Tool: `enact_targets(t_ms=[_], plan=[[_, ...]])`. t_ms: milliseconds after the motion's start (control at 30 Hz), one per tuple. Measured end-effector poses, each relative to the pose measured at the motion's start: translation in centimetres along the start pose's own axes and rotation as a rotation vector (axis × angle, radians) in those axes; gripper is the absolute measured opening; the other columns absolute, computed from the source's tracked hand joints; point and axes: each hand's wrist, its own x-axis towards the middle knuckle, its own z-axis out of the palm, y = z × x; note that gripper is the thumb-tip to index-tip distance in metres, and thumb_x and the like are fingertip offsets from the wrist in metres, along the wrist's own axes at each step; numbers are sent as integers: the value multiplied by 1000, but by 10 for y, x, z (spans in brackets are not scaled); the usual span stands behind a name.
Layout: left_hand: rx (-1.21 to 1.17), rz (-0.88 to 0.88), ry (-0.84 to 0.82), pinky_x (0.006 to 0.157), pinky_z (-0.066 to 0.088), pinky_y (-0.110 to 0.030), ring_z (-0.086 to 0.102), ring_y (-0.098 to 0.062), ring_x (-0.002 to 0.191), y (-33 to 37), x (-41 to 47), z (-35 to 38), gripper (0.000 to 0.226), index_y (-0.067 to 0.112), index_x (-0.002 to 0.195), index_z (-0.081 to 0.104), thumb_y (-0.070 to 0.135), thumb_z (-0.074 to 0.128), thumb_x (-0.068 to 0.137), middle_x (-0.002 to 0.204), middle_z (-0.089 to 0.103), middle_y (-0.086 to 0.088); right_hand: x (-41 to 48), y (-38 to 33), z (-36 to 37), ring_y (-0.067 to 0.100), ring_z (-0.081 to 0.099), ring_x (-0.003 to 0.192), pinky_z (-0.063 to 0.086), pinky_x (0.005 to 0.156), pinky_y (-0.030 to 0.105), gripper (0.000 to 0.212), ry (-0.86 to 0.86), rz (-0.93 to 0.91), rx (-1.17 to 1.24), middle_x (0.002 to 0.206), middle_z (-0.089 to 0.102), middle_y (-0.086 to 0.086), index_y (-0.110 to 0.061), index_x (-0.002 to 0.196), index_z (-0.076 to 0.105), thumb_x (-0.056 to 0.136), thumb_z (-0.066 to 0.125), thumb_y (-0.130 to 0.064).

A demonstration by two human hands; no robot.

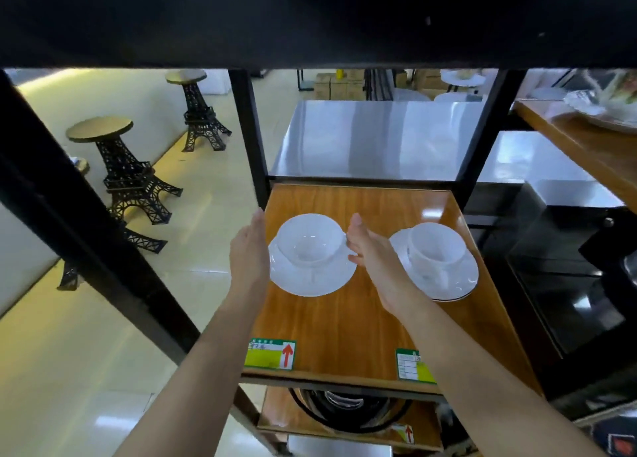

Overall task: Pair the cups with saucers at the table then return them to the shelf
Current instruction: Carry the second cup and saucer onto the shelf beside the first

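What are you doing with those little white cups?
A person is putting cups and saucers on a wooden shelf. Two sets are there, each a white cup sitting on a white saucer. The left hand and the right hand are open on either side of the left cup and its saucer. The right hand touches its rim. The right cup on its saucer stands alone, untouched.

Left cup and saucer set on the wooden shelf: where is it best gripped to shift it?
Probably the saucer rim, from both sides: it juts out wide around the cup, and the left hand and right hand already flank it.
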Motion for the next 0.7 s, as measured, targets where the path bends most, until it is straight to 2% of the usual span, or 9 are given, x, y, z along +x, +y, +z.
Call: enact_targets(t_ms=[133,267,333,400,433,500,567,633,700], plan=[[44,-63,-73,62,39,-24,53,-13,71,-12,-4,-1,49,12,72,59,55,41,90,77,59,-5,8,7,6,10,47,108,33,95,30,61,16,11,8,138,52,-1,-25,134,47,88,34,-63],[58,-84,-103,73,40,-32,57,-18,87,-18,-4,5,45,20,80,63,56,40,89,91,64,-4,7,8,9,7,47,109,35,93,28,57,35,-13,18,140,51,-1,-24,135,46,90,36,-58],[64,-79,-104,74,40,-32,58,-19,90,-20,-2,6,44,21,78,61,57,39,89,91,64,-3,7,7,9,8,49,109,37,94,28,55,46,-20,32,132,54,-3,-23,133,48,91,37,-57],[61,-78,-107,72,38,-31,58,-17,86,-18,-1,5,44,23,72,60,57,39,89,86,64,-1,7,8,10,7,51,106,38,92,27,44,54,-27,24,120,56,-8,-28,123,52,91,37,-56],[59,-81,-110,68,37,-28,57,-14,82,-17,0,5,43,24,71,59,57,39,90,83,63,2,6,9,10,5,53,101,39,88,22,34,58,-30,13,112,58,-12,-33,112,53,91,37,-55],[58,-79,-107,61,35,-22,55,-10,75,-13,-3,4,41,25,71,58,55,38,91,77,59,7,2,8,11,-2,57,85,40,73,9,20,82,-59,-14,93,58,-24,-42,90,54,92,38,-55],[76,-13,-30,58,34,-20,52,-9,70,-9,-8,0,37,24,72,55,50,40,93,73,54,8,-3,6,9,-9,56,78,40,60,5,16,138,-115,-34,84,54,-32,-46,84,52,91,41,-55],[58,136,79,63,36,-19,51,-9,77,-6,-16,-3,32,17,83,57,45,45,92,81,54,3,-6,5,1,-7,56,84,39,65,8,10,277,-196,-90,89,55,-31,-45,93,52,91,45,-52],[25,288,78,71,40,-16,53,-8,91,3,-30,-1,33,17,101,58,45,48,88,97,58,3,-6,5,-13,-2,57,87,40,68,12,15,439,-278,-127,91,60,-22,-34,100,56,92,49,-43]])
